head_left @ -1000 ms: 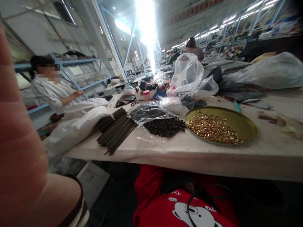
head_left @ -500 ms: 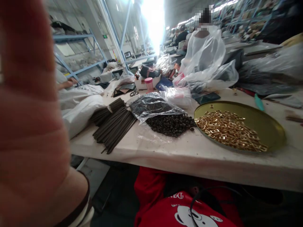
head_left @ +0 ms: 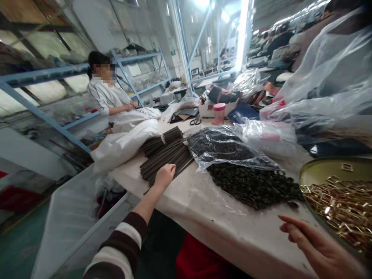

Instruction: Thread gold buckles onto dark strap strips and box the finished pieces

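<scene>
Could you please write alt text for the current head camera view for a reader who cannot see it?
The person's left hand reaches onto a bundle of dark strips on a white table; the right hand hovers, fingers out, beside a tray of gold buckles.

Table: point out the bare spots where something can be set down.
The table is bare along its front edge, between the left hand on the dark strips and the right hand by the gold tray. The black bits border it behind. Farther back, bags and boxes crowd it.
</scene>
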A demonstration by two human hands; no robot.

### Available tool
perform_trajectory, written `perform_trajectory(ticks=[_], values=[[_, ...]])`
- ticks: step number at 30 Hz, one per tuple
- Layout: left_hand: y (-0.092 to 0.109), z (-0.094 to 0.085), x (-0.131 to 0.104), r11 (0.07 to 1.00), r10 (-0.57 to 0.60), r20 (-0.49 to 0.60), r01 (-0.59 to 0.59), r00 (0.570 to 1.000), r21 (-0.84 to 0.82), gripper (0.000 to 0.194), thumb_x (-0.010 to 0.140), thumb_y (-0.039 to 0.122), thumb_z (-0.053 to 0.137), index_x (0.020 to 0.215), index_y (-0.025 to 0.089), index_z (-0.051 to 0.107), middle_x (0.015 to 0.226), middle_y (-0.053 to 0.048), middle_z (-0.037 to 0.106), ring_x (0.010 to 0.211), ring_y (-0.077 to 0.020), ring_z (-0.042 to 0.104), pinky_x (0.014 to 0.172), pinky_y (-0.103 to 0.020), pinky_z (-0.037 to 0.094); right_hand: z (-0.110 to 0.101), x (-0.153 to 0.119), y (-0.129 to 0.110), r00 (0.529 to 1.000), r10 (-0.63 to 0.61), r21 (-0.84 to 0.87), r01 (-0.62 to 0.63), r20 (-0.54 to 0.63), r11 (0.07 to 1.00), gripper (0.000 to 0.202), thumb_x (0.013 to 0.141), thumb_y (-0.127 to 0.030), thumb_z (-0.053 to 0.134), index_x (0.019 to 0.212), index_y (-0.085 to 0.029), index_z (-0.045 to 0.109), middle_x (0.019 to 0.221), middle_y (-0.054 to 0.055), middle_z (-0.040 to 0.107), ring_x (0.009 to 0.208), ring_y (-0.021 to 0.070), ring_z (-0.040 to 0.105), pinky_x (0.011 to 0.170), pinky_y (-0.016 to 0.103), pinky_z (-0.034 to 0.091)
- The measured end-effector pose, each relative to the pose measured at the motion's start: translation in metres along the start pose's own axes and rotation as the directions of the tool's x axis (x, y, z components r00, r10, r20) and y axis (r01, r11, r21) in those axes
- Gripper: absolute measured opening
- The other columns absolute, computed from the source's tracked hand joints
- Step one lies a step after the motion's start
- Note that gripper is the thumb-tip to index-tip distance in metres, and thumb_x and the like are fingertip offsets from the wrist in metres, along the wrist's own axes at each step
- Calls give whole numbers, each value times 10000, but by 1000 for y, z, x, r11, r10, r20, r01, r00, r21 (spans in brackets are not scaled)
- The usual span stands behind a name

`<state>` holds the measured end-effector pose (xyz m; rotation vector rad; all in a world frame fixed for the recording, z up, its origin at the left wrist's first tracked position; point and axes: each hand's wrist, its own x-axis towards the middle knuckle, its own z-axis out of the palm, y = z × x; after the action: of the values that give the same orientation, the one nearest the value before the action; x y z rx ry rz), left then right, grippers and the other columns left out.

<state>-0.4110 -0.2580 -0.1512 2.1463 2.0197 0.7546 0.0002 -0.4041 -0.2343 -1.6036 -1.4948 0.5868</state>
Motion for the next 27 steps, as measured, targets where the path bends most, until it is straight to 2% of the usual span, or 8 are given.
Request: perform_trajectory(ticks=[5, 10, 13, 17, 21, 23, 25, 27], values=[[-5, 28, 21, 974, -108, 180, 68, 978, 216, 186, 845, 284, 520, 912, 136, 612, 970, -61, 631, 943, -187, 577, 871, -410, 437, 18, -14, 34, 983, -38, -61, 50, 177, 997, 339, 731, -474, 505, 942, -259, 661, 838, 43, 725, 723, 242, 685, 590, 309, 575], [9, 50, 28, 943, -202, 252, 118, 947, 311, 237, 843, 326, 525, 969, 135, 585, 1040, -66, 594, 967, -194, 559, 851, -420, 449, 18, -11, 22, 981, -123, -159, 147, 151, 976, 337, 770, -450, 470, 944, -236, 662, 905, 48, 717, 765, 228, 683, 630, 296, 571], [17, 53, 27, 936, -257, 282, 166, 924, 309, 229, 845, 316, 526, 975, 136, 581, 1019, -62, 598, 928, -183, 571, 822, -400, 466, 19, -10, 12, 980, -139, -180, 164, 145, 970, 343, 796, -434, 438, 959, -219, 649, 933, 63, 707, 815, 226, 672, 709, 314, 555], [30, 33, 23, 941, -304, 274, 243, 912, 236, 219, 839, 317, 533, 946, 133, 582, 959, -49, 605, 862, -165, 582, 778, -371, 479, 19, -12, 8, 980, -138, -181, 163, 143, 970, 334, 821, -401, 412, 984, -207, 630, 966, 75, 692, 858, 229, 654, 766, 348, 529], [51, -11, 5, 947, -320, 161, 314, 934, 62, 197, 863, 291, 464, 902, 120, 554, 897, -55, 598, 841, -165, 572, 769, -353, 460, 19, -11, 8, 975, -152, -133, 174, 161, 976, 307, 819, -373, 424, 983, -204, 621, 980, 76, 679, 888, 234, 632, 796, 361, 494], [72, -30, -19, 953, -277, 174, 294, 945, -78, 191, 862, 274, 412, 862, 126, 532, 839, -56, 596, 804, -155, 574, 738, -306, 456, 19, -9, 2, 979, -121, -90, 137, 166, 986, 304, 810, -375, 437, 982, -201, 619, 972, 76, 674, 886, 238, 622, 791, 361, 475], [101, -39, -56, 937, -180, 277, 250, 944, -244, 180, 831, 309, 434, 817, 147, 511, 773, -25, 590, 711, -124, 574, 666, -247, 461, 16, -9, -14, 987, -41, -8, 43, 156, 999, 320, 807, -415, 436, 937, -191, 624, 862, 72, 675, 803, 232, 620, 725, 345, 465], [133, -38, -100, 889, -67, 436, 251, 898, -382, 201, 763, 359, 517, 734, 161, 493, 660, 12, 573, 573, -98, 550, 560, -209, 447, 11, -14, -38, 985, 39, 154, -65, 166, 986, 390, 822, -494, 383, 804, -178, 611, 637, 38, 604, 648, 197, 581, 616, 309, 439]])
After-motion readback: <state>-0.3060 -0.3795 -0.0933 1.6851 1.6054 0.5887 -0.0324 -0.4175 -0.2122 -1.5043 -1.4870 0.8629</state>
